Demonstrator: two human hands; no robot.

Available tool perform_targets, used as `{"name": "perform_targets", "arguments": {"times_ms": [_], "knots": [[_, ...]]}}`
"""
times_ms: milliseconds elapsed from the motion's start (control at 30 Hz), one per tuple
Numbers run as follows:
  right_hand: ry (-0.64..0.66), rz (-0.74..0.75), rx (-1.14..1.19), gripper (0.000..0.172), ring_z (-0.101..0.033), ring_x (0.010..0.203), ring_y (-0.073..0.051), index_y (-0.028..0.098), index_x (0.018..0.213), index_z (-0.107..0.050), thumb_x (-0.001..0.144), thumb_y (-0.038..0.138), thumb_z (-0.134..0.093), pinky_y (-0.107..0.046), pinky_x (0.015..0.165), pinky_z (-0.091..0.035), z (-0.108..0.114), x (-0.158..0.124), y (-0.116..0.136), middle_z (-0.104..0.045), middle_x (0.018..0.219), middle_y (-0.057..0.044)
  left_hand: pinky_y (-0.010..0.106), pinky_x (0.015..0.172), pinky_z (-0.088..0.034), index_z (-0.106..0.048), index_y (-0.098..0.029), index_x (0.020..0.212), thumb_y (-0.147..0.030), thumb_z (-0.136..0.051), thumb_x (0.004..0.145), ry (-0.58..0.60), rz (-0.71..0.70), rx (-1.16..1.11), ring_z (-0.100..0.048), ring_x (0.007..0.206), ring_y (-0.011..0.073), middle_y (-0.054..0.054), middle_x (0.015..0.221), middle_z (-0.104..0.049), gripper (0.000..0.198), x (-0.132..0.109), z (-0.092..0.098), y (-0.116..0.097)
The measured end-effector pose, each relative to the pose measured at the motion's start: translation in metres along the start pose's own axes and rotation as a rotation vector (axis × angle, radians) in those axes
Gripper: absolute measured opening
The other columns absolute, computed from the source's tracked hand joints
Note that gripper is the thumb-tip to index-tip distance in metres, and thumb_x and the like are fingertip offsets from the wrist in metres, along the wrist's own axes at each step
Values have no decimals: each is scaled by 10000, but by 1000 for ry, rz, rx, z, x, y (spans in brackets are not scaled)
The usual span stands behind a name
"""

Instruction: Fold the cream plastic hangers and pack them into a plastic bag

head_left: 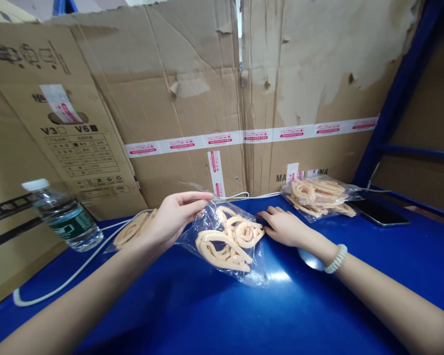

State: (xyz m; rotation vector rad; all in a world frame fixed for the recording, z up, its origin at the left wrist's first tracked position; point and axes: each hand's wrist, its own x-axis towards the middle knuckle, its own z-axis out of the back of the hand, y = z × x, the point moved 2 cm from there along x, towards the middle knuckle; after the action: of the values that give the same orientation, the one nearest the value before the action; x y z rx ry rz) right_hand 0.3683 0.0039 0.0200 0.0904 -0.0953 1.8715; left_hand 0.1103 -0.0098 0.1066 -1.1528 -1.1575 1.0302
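A clear plastic bag (261, 276) holding several peach-coloured curved loop pieces (222, 251) lies on the blue table in front of me. My left hand (179, 214) pinches the bag's upper left edge between thumb and fingers. At the bag's right side is my right hand (283, 226), palm down, fingers loosely bent and slightly apart, the tips by the bag's edge. Whether those fingertips touch the plastic is hard to tell. A second bag of similar pieces (318, 195) sits beyond my right hand. More such pieces (133, 230) show partly behind my left forearm.
A water bottle (68, 219) stands tilted in view at the left, near a white cable (64, 283). A black phone (377, 213) lies at the right. Under my right wrist is a rounded pale object (311, 260). Tall cardboard sheets (185, 113) wall the back; a blue metal post (395, 93) rises at right.
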Motion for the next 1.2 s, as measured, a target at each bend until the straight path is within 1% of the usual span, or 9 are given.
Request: {"name": "perform_targets", "arguments": {"times_ms": [133,300,467,533,633,733,867,1033,1200], "knots": [[-23,-36,26,441,-552,1113,-331,144,1292,-562,867,147,-444,-414,820,-460,-3,1,-1,-605,1160,-163,187,567,-441,-789,-163,882,-259,-824,622,48,-41,81,-575,619,90,48,780,-732,279,-1,1,-15],[-75,-80,88,413,-551,1095,-333,128,1236,-594,852,157,-446,-422,843,-451,-3,2,2,-613,1148,-165,223,572,-457,-776,-158,936,-273,-819,615,7,-47,107,-610,627,124,60,763,-732,344,3,4,-22],[-185,-60,173,444,-506,1164,-257,145,1335,-500,903,150,-396,-375,945,-424,1,-4,24,-550,1279,-131,219,538,-411,-776,-150,921,-261,-791,621,-25,-104,190,-565,563,104,42,702,-707,320,16,6,-24],[-244,-25,242,402,-510,1155,-249,145,1324,-500,942,202,-388,-385,957,-422,2,-8,36,-550,1275,-130,217,530,-392,-775,-150,911,-258,-767,645,-21,-147,243,-547,553,99,39,701,-704,287,20,6,-28],[-301,78,316,362,-503,1169,-266,142,1266,-537,992,317,-376,-441,991,-401,1,-16,51,-569,1248,-142,231,538,-386,-771,-147,907,-261,-729,681,14,-195,365,-554,575,115,49,726,-707,256,24,6,-36],[-294,137,284,397,-478,1215,-292,138,1268,-542,996,380,-384,-504,1021,-374,-5,-20,57,-562,1283,-159,251,573,-403,-769,-142,904,-259,-691,711,52,-271,525,-582,638,140,69,816,-720,239,26,6,-44],[-269,100,219,503,-383,1334,-346,107,1360,-496,978,416,-388,-581,1061,-323,-9,-21,57,-488,1408,-186,264,621,-426,-760,-137,908,-264,-648,753,40,-412,638,-600,708,155,77,894,-720,230,31,14,-53],[-225,112,178,656,-317,1389,-386,111,1420,-465,958,563,-352,-620,1090,-275,-10,-24,60,-430,1473,-190,275,623,-439,-754,-139,938,-286,-618,784,55,-441,711,-589,683,151,75,862,-719,252,38,32,-52],[-181,124,183,721,-312,1392,-406,123,1431,-466,931,633,-373,-641,1086,-275,-17,-26,63,-430,1473,-196,288,701,-472,-750,-163,936,-288,-593,812,53,-513,767,-627,829,183,78,981,-720,236,38,49,-54]]}}
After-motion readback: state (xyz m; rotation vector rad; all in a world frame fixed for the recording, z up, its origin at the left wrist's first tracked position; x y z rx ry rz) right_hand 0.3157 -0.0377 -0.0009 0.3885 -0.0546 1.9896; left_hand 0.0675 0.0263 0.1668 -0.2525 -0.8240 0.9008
